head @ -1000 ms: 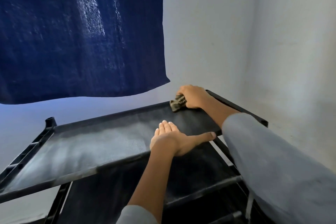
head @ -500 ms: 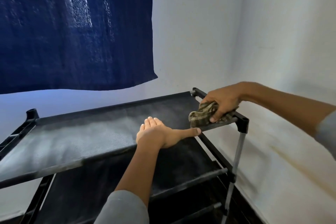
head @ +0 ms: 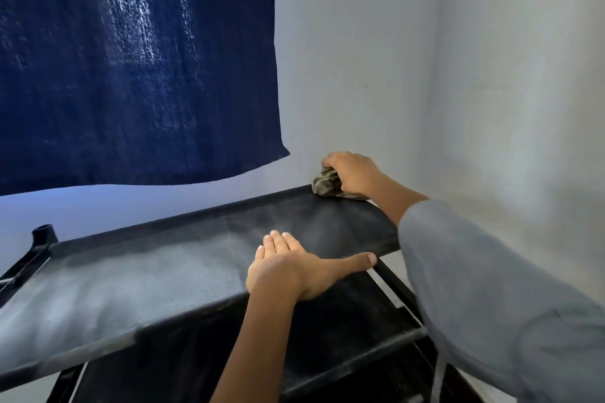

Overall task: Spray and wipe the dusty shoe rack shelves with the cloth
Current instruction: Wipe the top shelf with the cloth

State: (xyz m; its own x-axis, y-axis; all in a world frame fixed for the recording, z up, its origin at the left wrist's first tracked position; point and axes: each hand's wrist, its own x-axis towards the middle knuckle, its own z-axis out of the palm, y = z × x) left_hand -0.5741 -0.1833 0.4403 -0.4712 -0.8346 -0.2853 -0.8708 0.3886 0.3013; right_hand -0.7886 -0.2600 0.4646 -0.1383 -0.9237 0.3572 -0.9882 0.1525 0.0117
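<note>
Nearest, the left hand lies flat, fingers straight, steadying the top shelf. Half a second ago the right hand scrubbed the front right corner; now its fingers clutch the bunched cloth at the far right corner, leaving the grey, dusty left stretch apparently unwiped. No readable writing anywhere.

Cloth swept to the back corner

The right hand has carried the bunched cloth from the front right corner of the top shelf to its far right corner by the wall; its grey sleeve now covers the front corner.
</note>
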